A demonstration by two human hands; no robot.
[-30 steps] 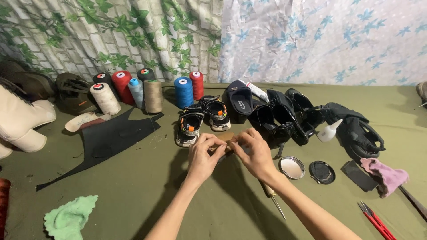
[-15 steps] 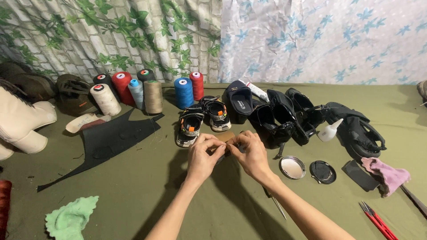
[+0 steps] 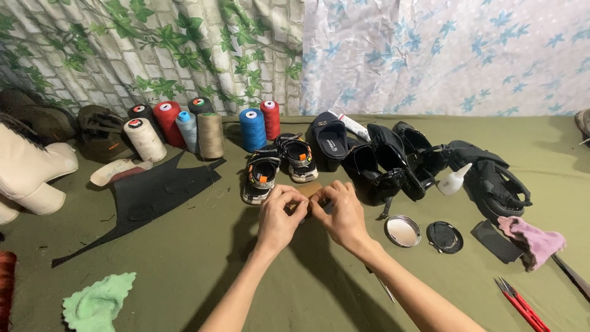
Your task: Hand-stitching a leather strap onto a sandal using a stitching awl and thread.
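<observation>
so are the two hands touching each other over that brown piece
Cannot tell. In the head view the left hand and right hand both pinch the small brown piece, fingertips very close, but no plain contact or gap shows between them.

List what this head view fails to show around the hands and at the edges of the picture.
- Small tan piece: mostly hidden by left hand and right hand; shape and grip unclear.
- Thin metal tool: largely covered by the right forearm.
- Red-handled snips: cut off by the bottom edge.
- Dark red spool: cut off by the left edge.
</observation>
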